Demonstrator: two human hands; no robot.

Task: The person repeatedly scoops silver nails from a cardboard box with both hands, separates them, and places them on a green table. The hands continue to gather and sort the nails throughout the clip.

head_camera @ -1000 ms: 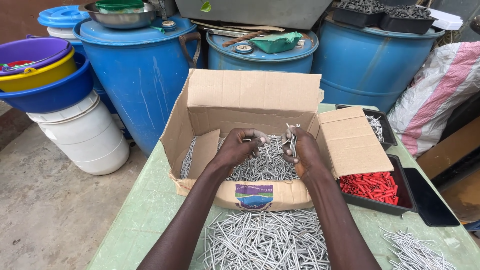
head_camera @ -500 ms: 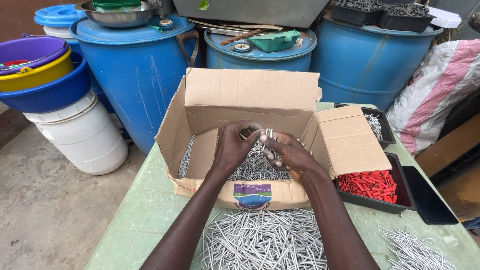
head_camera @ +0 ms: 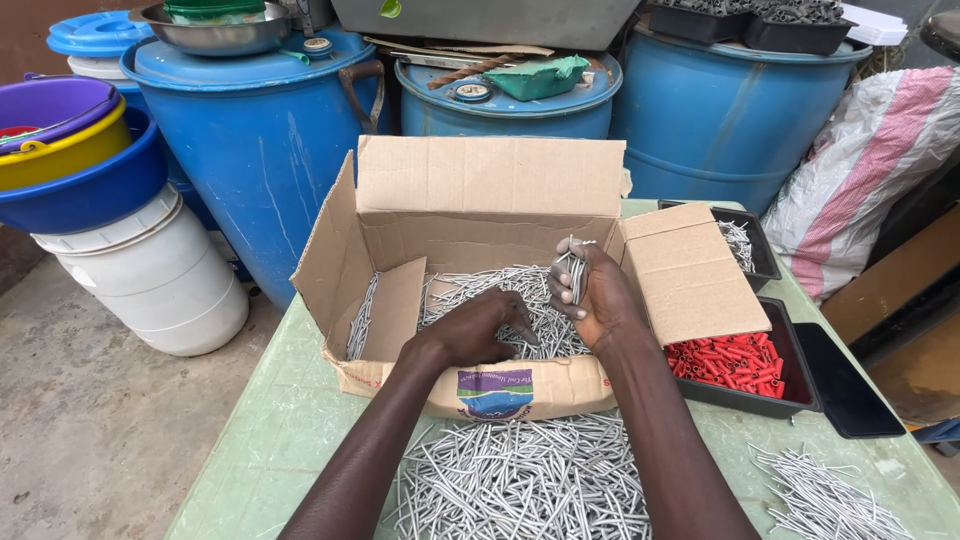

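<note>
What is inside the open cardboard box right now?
The cardboard box holds a heap of loose silver nails. The left hand digs into them; the right hand holds a small bunch. The box's bottom is hidden beneath nails and hands.

A green table (head_camera: pixel 270 440) carries a cardboard box (head_camera: pixel 480 230) at 12 o'clock, nails (head_camera: pixel 520 480) at 6, black trays (head_camera: pixel 790 370) at 3.

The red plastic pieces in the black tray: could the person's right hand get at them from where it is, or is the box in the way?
Probably yes. The right hand holds a bunch of nails inside the cardboard box, and the tray of red pieces is open-topped just beyond the box's side flap. The hand would have to lift over that flap, with its fingers already full.
</note>
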